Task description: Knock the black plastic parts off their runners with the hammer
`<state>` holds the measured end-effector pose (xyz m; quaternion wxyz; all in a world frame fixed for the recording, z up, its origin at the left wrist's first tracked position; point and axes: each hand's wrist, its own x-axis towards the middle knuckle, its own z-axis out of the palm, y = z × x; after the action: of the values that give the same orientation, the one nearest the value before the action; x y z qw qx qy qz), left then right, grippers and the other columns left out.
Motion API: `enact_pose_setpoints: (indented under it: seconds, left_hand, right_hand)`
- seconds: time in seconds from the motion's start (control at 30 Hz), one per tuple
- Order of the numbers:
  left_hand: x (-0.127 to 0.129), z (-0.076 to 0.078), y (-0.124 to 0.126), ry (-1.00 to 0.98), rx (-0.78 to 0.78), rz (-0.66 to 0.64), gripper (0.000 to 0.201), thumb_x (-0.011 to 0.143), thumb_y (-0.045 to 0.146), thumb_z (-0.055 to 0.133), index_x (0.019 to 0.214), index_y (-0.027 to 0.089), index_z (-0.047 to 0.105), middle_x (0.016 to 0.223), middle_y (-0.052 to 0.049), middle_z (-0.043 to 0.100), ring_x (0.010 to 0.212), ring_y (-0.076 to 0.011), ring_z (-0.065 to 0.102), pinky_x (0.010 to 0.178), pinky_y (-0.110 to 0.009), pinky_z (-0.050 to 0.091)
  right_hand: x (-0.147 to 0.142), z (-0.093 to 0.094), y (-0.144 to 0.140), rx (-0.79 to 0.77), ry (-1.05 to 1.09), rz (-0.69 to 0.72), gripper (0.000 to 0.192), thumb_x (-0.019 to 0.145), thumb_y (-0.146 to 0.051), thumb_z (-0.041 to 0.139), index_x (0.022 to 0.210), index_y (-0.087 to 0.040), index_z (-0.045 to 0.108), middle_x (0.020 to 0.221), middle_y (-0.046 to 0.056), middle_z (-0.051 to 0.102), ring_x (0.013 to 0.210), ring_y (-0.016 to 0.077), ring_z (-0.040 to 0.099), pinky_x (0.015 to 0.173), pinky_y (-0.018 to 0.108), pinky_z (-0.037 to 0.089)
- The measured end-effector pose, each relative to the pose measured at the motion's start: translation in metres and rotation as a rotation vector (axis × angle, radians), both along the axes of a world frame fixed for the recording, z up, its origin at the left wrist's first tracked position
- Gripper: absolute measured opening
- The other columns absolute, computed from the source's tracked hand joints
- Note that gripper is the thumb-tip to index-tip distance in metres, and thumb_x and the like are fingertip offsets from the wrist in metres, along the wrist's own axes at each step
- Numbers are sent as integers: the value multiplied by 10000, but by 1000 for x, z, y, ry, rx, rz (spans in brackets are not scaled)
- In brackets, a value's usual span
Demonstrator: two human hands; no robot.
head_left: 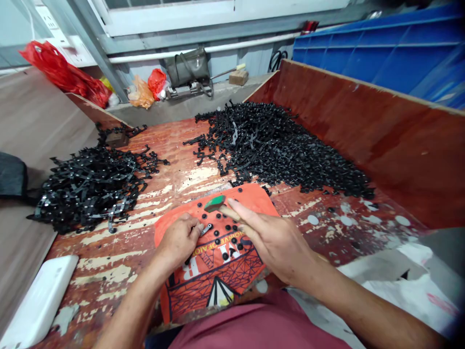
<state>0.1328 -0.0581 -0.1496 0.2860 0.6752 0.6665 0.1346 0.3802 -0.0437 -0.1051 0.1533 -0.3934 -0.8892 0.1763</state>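
My left hand [178, 241] rests curled on an orange printed cloth [214, 271], its fingertips pinching a small dark metal-tipped part [206, 229]. My right hand [271, 237] lies over the cloth with fingers stretched out, and a green-handled tool [214, 203] sits at its fingertips. Several small black round pieces [221, 235] are scattered on the cloth between the two hands.
A big heap of black plastic parts [276, 150] lies ahead right, another heap [90, 184] at the left. A red wooden wall [381, 131] bounds the right side, blue crates [385, 48] behind it. A white box [39, 300] lies near left; bags [65, 72] at the back.
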Motion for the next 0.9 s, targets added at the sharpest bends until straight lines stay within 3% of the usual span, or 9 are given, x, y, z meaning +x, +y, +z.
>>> enact_pose_setpoints:
  seconds: [0.17, 0.3, 0.43, 0.67, 0.77, 0.9]
  left_hand:
    - [1, 1, 1, 33, 8, -10, 333, 922, 344, 423, 685, 194, 601, 796, -56, 577, 775, -212, 550, 733, -318, 401]
    - [1, 3, 0, 45, -9, -6, 330, 930, 336, 412, 694, 192, 592, 826, -63, 579, 796, -214, 549, 757, -322, 401]
    - [2, 4, 1, 60, -9, -26, 332, 934, 332, 408, 693, 192, 588, 812, -60, 570, 796, -214, 550, 752, -319, 401]
    - [2, -1, 1, 11, 27, -8, 331, 936, 340, 415, 766, 185, 652, 833, -67, 593, 797, -214, 544, 767, -338, 410]
    - [-3, 5, -2, -144, 30, 28, 358, 927, 394, 434, 712, 185, 630, 806, -57, 594, 810, -213, 545, 777, -338, 426]
    - [-9, 23, -11, -687, -121, 218, 248, 841, 411, 589, 950, 199, 657, 950, -42, 637, 823, -185, 595, 739, -303, 492]
  right_hand:
    - [-3, -2, 4, -30, -197, 13, 498, 1004, -245, 463, 1495, -306, 411, 800, 10, 745, 652, 196, 677, 578, 273, 460]
    - [-1, 2, 5, 23, -53, -11, 510, 1035, -257, 388, 1538, -317, 324, 937, 30, 747, 789, 202, 689, 656, 285, 477]
    - [-3, -2, 3, -17, -172, 9, 508, 1002, -225, 455, 1502, -293, 398, 825, 21, 747, 683, 200, 684, 599, 281, 452]
    - [-10, -2, 4, -9, -161, -15, 504, 1018, -247, 440, 1515, -296, 371, 903, 31, 764, 726, 192, 702, 610, 259, 467]
    - [-11, -4, 9, -37, -148, -8, 496, 1003, -245, 467, 1492, -309, 417, 933, 29, 770, 708, 194, 709, 621, 264, 501]
    - [-5, 1, 18, -55, 111, -41, 474, 1041, -255, 386, 1496, -388, 382, 1333, 1, 632, 927, 175, 708, 787, 288, 552]
